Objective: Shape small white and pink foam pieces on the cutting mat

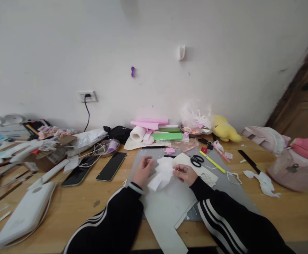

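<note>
A crumpled piece of thin white tissue-like paper (pixel 164 171) lies between my hands, above a sheet of white paper (pixel 164 208). My right hand (pixel 185 174) pinches its right edge between thumb and fingers. My left hand (pixel 144 169) is at its left side, with the fingers bent and apart and nothing visible in them. Under the sheet is a grey mat (pixel 238 197). Black-handled scissors (pixel 197 161) lie just beyond my right hand, on a cream card (pixel 183 159). A yellow pen (pixel 212 162) rests to their right.
Two phones, one dark (pixel 111 166), lie to the left, near a white power bank (pixel 24 215) with a cable. Along the wall are a paper roll (pixel 138 134), a green pack (pixel 167 136) and a yellow plush toy (pixel 225 128). A pink bag (pixel 288 173) stands at the right.
</note>
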### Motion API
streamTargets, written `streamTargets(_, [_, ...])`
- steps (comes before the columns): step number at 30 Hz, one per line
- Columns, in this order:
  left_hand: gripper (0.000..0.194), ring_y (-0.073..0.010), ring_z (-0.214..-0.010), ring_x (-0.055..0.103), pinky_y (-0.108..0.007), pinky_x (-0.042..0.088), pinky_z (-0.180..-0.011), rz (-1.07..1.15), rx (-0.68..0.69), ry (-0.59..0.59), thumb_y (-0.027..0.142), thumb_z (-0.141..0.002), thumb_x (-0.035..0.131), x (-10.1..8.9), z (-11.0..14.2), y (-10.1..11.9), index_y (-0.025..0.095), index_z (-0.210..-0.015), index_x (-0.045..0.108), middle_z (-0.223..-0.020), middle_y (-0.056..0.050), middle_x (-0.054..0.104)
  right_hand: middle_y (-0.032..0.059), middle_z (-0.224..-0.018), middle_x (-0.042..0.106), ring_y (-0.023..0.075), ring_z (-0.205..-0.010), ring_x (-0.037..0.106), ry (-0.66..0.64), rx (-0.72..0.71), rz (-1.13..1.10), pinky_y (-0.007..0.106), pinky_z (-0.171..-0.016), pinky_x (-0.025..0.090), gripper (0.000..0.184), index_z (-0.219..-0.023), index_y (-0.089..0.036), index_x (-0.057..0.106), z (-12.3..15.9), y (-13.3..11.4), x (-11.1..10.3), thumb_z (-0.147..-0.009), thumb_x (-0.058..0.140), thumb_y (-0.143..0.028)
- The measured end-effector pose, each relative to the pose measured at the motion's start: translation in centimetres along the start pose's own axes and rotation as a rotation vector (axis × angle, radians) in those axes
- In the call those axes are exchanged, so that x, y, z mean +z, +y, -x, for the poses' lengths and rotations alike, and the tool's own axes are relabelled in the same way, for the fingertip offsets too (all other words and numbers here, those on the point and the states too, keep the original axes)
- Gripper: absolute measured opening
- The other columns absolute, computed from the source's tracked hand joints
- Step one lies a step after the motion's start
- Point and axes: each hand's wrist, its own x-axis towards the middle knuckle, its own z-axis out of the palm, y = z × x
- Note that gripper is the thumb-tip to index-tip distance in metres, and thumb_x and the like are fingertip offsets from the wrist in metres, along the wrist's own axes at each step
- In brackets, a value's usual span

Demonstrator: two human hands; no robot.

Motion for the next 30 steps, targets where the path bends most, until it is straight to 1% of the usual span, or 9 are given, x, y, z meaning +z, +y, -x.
streamTargets(2, [0.029,-0.016,-0.065,0.052,-0.027,0.042,-0.06,-0.109,-0.004,0.101,0.034,-0.068,0.048,-4.0,-1.1,-1.0,0.016,-0.091,0.05,-0.072,-0.002,0.053,-0.0085,-0.036,0.037,0.0048,-0.032,0.031,0.021,0.015,0.0,0.02,-0.035,0.022,0.026,-0.058,-0.017,0.046,-0.1,0.1,0.0,-0.051,0.062,-0.037])
streamTargets(5, [0.025,-0.0259,-0.082,0.052,-0.036,0.037,-0.072,-0.428,-0.05,0.239,0.026,-0.07,0.046,-11.6,-2.2,-2.3,0.015,-0.091,0.051,-0.084,-0.009,0.056,-0.0088,-0.034,0.038,0.005,-0.032,0.032,0.03,0.027,0.003,0.019,-0.034,0.023,0.023,-0.058,-0.017,0.047,-0.3,0.5,0.3,-0.051,0.062,-0.034])
streamTargets(6, [0.026,-0.0279,-0.084,0.052,-0.038,0.036,-0.072,-0.719,-0.108,0.255,0.026,-0.073,0.041,-14.1,-2.3,-2.8,0.015,-0.094,0.05,-0.088,-0.011,0.057,-0.009,-0.034,0.038,0.0049,-0.031,0.032,0.027,0.037,0.001,0.019,-0.034,0.023,0.022,-0.058,-0.017,0.047,-0.3,0.6,0.5,-0.051,0.061,-0.033])
streamTargets(8, [0.029,-0.0306,-0.087,0.052,-0.037,0.036,-0.07,-1.174,-0.287,0.149,0.028,-0.077,0.035,-18.2,-2.6,-3.8,0.012,-0.093,0.051,-0.095,-0.014,0.057,-0.0094,-0.032,0.038,0.0047,-0.03,0.032,0.013,0.067,-0.005,0.019,-0.033,0.023,0.021,-0.057,-0.017,0.047,-0.4,0.9,0.9,-0.051,0.061,-0.032])
streamTargets(11, [0.036,-0.036,-0.093,0.048,-0.039,0.036,-0.071,-1.279,-0.405,0.165,0.035,-0.076,0.037,-21.7,-3.0,-5.1,0.009,-0.096,0.052,-0.102,-0.015,0.055,-0.0098,-0.03,0.037,0.0045,-0.029,0.031,-0.012,0.103,-0.017,0.019,-0.032,0.022,0.021,-0.056,-0.017,0.046,-0.5,1.1,1.4,-0.05,0.061,-0.031])
streamTargets(16, [0.062,-0.0316,-0.095,0.049,-0.033,0.037,-0.073,-1.266,-0.478,0.126,0.058,-0.073,0.031,-22.3,-4.5,-5.7,0.01,-0.108,0.047,-0.103,-0.012,0.055,-0.0098,-0.03,0.038,0.0046,-0.028,0.031,-0.021,0.145,-0.018,0.019,-0.032,0.023,0.023,-0.058,-0.017,0.047,-0.5,0.9,1.3,-0.048,0.062,-0.031])
streamTargets(22, [0.073,-0.0374,-0.103,0.045,-0.038,0.035,-0.077,-1.266,-0.503,0.034,0.06,-0.065,0.042,-22.1,-5.5,-5.2,0.013,-0.121,0.039,-0.111,-0.017,0.053,-0.0093,-0.03,0.04,0.0052,-0.028,0.031,-0.022,0.154,-0.015,0.019,-0.032,0.023,0.023,-0.06,-0.017,0.047,-0.5,0.9,1.1,-0.051,0.061,-0.033])
streamTargets(26, [0.081,-0.0376,-0.104,0.045,-0.039,0.036,-0.077,-1.221,-0.488,-0.013,0.055,-0.063,0.048,-22.1,-3.6,-5.1,0.01,-0.127,0.027,-0.118,-0.02,0.047,-0.0088,-0.031,0.041,0.0049,-0.028,0.032,-0.061,0.14,-0.016,0.019,-0.032,0.023,0.022,-0.059,-0.016,0.048,-0.6,1.2,0.9,-0.051,0.062,-0.031])
streamTargets(30, [0.083,-0.0394,-0.103,0.046,-0.043,0.036,-0.078,-1.205,-0.504,-0.032,0.057,-0.061,0.048,-21.4,-0.3,-4.6,0.011,-0.126,0.029,-0.114,-0.021,0.05,-0.0091,-0.031,0.04,0.0047,-0.028,0.032,-0.068,0.144,-0.03,0.019,-0.032,0.023,0.022,-0.059,-0.017,0.048,-0.6,1.3,0.9,-0.05,0.063,-0.03])
